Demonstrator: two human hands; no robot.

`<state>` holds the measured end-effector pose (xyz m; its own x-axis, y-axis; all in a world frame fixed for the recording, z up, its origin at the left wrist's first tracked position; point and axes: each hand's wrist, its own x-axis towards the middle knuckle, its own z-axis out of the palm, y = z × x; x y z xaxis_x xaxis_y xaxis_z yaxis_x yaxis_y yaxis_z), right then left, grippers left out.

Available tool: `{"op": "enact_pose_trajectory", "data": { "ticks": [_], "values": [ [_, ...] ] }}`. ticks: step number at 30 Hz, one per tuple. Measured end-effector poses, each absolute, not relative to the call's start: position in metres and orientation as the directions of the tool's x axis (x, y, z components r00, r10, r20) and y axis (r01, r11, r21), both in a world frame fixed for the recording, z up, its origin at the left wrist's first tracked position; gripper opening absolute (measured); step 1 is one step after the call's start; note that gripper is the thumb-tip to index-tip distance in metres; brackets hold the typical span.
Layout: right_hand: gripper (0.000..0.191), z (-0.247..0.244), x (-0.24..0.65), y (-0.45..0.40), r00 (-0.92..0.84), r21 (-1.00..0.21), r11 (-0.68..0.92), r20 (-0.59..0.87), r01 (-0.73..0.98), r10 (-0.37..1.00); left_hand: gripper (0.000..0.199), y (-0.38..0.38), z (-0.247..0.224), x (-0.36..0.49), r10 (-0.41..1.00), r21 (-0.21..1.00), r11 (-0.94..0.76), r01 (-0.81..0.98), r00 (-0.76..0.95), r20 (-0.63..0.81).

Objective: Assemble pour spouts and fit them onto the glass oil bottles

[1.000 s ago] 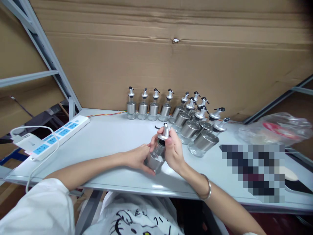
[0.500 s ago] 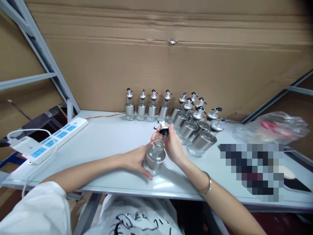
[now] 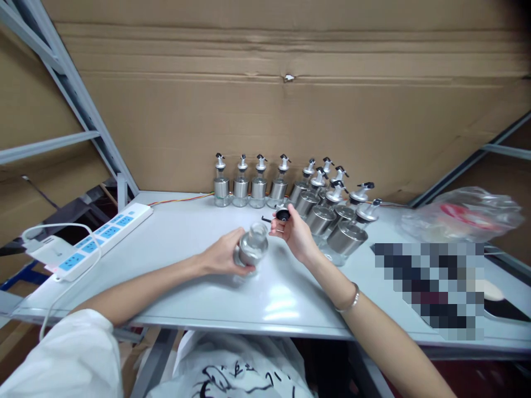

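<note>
My left hand [image 3: 226, 254] is wrapped round a glass bottle [image 3: 254, 245] with a metal sleeve; its mouth is uncovered and it leans slightly to the right. In my right hand [image 3: 299, 235] is a pour spout stopper [image 3: 283, 214], tipped so that its black underside shows. The stopper is apart from the bottle, up and to the right of its mouth. Behind my hands stand several capped bottles [image 3: 258, 188] of the same kind, some in a row at the back and others grouped at the right [image 3: 347, 237].
A white power strip [image 3: 103, 237] with a plugged-in adapter and cable lies at the left. At the right are a clear plastic bag [image 3: 460, 215] with something red inside and a blurred-out item [image 3: 431, 290]. Cardboard [image 3: 182, 110] walls the back of the table.
The bottle has moved left and up in my left hand, away from the stopper. My right hand has turned the stopper so its underside faces me.
</note>
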<state>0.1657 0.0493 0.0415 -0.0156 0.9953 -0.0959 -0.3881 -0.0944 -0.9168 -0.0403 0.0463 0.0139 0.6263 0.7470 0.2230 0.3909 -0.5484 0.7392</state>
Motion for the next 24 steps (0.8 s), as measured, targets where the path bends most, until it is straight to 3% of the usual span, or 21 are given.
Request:
{"op": "enact_pose_trajectory", "data": {
  "ticks": [4,7,10,15,24],
  "values": [
    [0.041,0.039,0.166,0.050,0.005,-0.925,-0.060,-0.067,-0.375,0.998,0.044,0.093,0.024,-0.068,0.861,0.707,-0.508,0.492,0.302,0.409],
    [0.040,0.039,0.165,0.048,-0.035,-0.918,-0.076,-0.067,-0.389,0.997,0.037,0.133,0.029,-0.097,0.847,0.638,-0.466,0.613,0.101,0.522],
    [0.038,0.041,0.163,0.045,-0.106,-0.893,-0.130,-0.093,-0.432,0.990,0.034,0.167,0.025,-0.125,0.844,0.599,-0.366,0.713,-0.017,0.536],
    [0.037,0.045,0.162,0.043,-0.115,-0.892,-0.153,-0.114,-0.426,0.987,0.035,0.201,0.004,-0.147,0.895,0.650,-0.352,0.674,0.040,0.443],
    [0.036,0.042,0.159,0.041,-0.192,-0.900,-0.176,-0.106,-0.398,0.976,0.034,0.239,-0.010,-0.142,0.874,0.651,-0.392,0.650,0.042,0.485]
  ]
}}
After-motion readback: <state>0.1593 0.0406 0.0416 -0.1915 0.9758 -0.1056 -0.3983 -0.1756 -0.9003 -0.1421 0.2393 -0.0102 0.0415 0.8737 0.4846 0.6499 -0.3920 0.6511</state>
